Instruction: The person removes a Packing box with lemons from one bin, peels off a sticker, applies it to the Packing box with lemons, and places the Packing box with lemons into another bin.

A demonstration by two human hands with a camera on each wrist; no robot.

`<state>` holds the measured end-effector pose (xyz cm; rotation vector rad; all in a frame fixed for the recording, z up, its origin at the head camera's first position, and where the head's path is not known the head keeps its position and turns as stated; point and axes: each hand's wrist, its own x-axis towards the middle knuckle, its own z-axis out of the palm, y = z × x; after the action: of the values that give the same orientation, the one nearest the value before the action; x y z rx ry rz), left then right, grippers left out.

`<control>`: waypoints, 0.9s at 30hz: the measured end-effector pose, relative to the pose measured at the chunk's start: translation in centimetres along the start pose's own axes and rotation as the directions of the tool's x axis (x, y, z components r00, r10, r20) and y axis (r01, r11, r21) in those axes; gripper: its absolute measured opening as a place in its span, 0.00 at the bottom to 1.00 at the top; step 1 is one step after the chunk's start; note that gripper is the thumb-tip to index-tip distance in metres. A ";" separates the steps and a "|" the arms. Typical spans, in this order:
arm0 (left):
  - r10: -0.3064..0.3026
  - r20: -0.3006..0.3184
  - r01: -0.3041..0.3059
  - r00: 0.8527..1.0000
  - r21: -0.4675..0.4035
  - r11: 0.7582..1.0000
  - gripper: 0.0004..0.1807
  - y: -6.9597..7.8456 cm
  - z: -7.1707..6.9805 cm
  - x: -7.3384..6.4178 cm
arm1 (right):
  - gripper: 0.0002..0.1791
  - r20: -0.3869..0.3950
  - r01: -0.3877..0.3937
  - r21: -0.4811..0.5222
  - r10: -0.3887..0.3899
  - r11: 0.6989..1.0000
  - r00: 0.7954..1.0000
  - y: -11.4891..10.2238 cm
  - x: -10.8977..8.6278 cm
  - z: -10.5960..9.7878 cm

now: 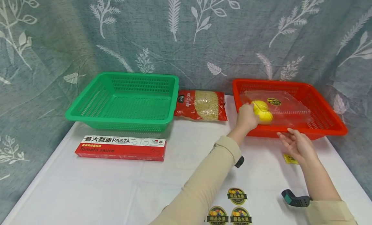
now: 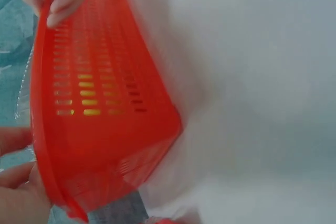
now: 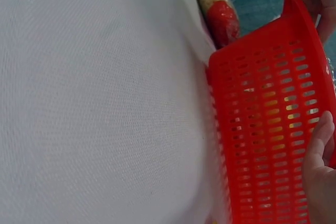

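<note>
A clear plastic clamshell box [image 1: 290, 116] with yellow rounded pieces [image 1: 263, 114] inside and a round black-and-gold sticker [image 1: 274, 101] on its lid lies in the red basket [image 1: 328, 132]. My left hand [image 1: 248, 116] reaches over the basket's left front corner and grips the box's left end; in the left wrist view a finger and the thumb [image 2: 23, 195] straddle its clear edge. My right hand [image 1: 299, 145] is at the front rim, fingers spread and loose; its thumb [image 3: 319, 142] lies along the basket's outer wall in the right wrist view.
A green basket [image 1: 128, 124] stands at the back left, beside a red bag of pasta [image 1: 204, 105]. In front lies a red and white pasta box [image 1: 120, 148]. A small yellow packet [image 1: 290, 159] is under the right forearm; round stickers [image 1: 237, 196] lie at the front edge.
</note>
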<state>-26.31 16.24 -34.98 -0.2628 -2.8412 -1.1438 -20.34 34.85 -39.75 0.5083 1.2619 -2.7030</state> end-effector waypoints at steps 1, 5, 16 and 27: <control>0.006 0.027 -0.007 1.000 0.044 0.999 0.22 0.1 -0.1 0.0 | 0.16 -0.003 -0.001 -0.002 0.000 1.000 1.000 -0.1 0.2 -0.2; -0.019 0.142 0.003 0.990 0.111 0.994 0.23 0.6 -0.3 0.1 | 0.16 -0.007 -0.003 -0.030 0.003 1.000 1.000 -0.2 0.5 -0.7; -0.053 0.067 0.038 0.996 0.205 0.978 0.17 1.1 0.7 -0.5 | 0.16 -0.011 -0.029 0.028 0.030 0.999 0.999 -0.3 1.5 -1.7; 0.013 -0.113 0.018 0.994 0.270 0.963 0.11 0.9 1.6 -0.3 | 0.24 -0.056 -0.045 0.081 0.050 0.996 0.997 -0.4 1.1 -0.6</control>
<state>-25.84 17.96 -35.59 -0.1702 -2.8500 -0.7296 -21.29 35.58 -40.17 0.6221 1.1439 -2.7264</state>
